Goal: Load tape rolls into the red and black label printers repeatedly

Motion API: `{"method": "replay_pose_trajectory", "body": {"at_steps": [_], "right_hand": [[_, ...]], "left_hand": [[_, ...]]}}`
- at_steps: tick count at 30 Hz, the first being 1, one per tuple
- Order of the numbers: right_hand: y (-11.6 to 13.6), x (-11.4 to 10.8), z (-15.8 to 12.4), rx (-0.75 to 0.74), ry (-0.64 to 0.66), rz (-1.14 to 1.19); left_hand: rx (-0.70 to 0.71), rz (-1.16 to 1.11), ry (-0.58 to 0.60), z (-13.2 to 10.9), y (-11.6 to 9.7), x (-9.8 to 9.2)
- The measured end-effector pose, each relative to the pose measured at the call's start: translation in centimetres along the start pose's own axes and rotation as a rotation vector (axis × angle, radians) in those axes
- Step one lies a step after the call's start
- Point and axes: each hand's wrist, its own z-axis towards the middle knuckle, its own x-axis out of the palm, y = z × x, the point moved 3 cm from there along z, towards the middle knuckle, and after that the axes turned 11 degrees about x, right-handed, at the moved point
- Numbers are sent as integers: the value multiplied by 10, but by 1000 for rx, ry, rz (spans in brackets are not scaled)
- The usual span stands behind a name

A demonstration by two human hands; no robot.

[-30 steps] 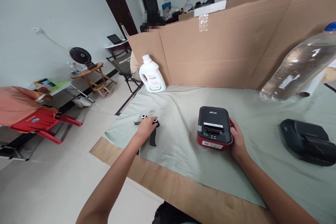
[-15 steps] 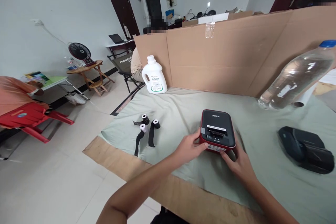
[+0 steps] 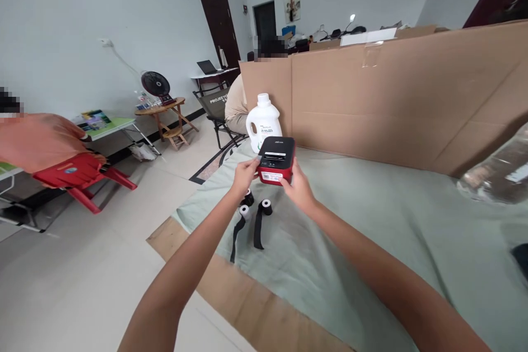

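Observation:
Both hands hold a small black and red label printer (image 3: 275, 159) lifted above the grey-green cloth (image 3: 371, 242). My left hand (image 3: 245, 174) grips its left side with fingers curled. On the printer's right side my right hand (image 3: 297, 187) grips it from below. Just under the printer, three small rolls of black tape (image 3: 256, 214) lie partly unrolled on the cloth, near the table's left edge.
A white detergent jug (image 3: 263, 121) stands behind the printer against a tall cardboard wall (image 3: 391, 99). A clear plastic bottle (image 3: 499, 173) lies at the far right. A brown cardboard strip (image 3: 256, 302) edges the table. People sit at left and beyond the wall.
My left hand left the tape rolls and joined the right hand on the printer. Both hands lifted it off the cloth and carried it left, over the rolls.

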Motion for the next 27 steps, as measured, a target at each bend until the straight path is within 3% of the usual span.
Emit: {"method": "replay_pose_trajectory", "body": {"at_steps": [3,7,14,18,20,22,24,27], "right_hand": [[-12,45,22,50,3,-21],[-28,74,32,96,11,-37],[-39,84,35,181,51,-92],[-29,67,28,234,139,-121],[-24,40,16,221,161,-134],[-21,-7,-4,183,120,-164],[-22,-77,-31,150,8,-253],[-29,-209,-82,144,-219,-485]], "left_hand": [[-50,39,-13,33,11,-24],[-87,59,-4,57,32,-38],[-127,27,2,70,68,-41],[-147,10,14,72,74,-42],[-153,11,14,73,74,-42],[-151,17,0,73,74,-41],[-142,25,-24,73,73,-39],[-133,36,-62,75,73,-35]]}}
